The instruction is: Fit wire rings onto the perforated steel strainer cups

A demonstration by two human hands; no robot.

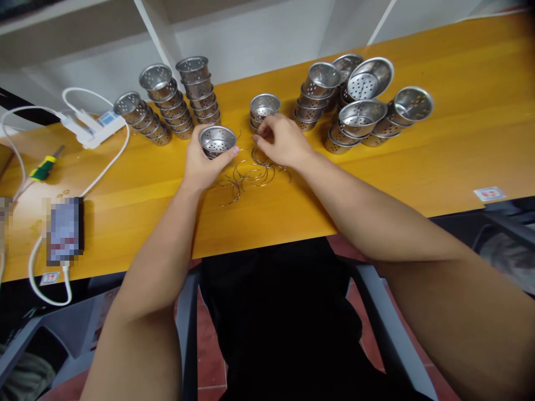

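Observation:
My left hand (pixel 203 165) is wrapped round a perforated metal cup (pixel 218 140), its mouth facing up, thumb at the near rim. My right hand (pixel 284 140) is held in a pinch to the right of that cup; whatever its fingertips grip, if anything, is too small to make out. Just behind the right fingers stands a short stack of similar perforated cups (pixel 264 103), partly covered by the hand. Below both hands a loose pile of thin curved metal wires (pixel 251 177) lies on the wooden table (pixel 267 217).
Several leaning stacks of perforated cups (pixel 156 83) stand at the back left, with more cup stacks (pixel 361 118) at the back right. On the left are a white power strip (pixel 100 129), a green and yellow screwdriver (pixel 44 167) and a phone (pixel 64 231) on a white cable.

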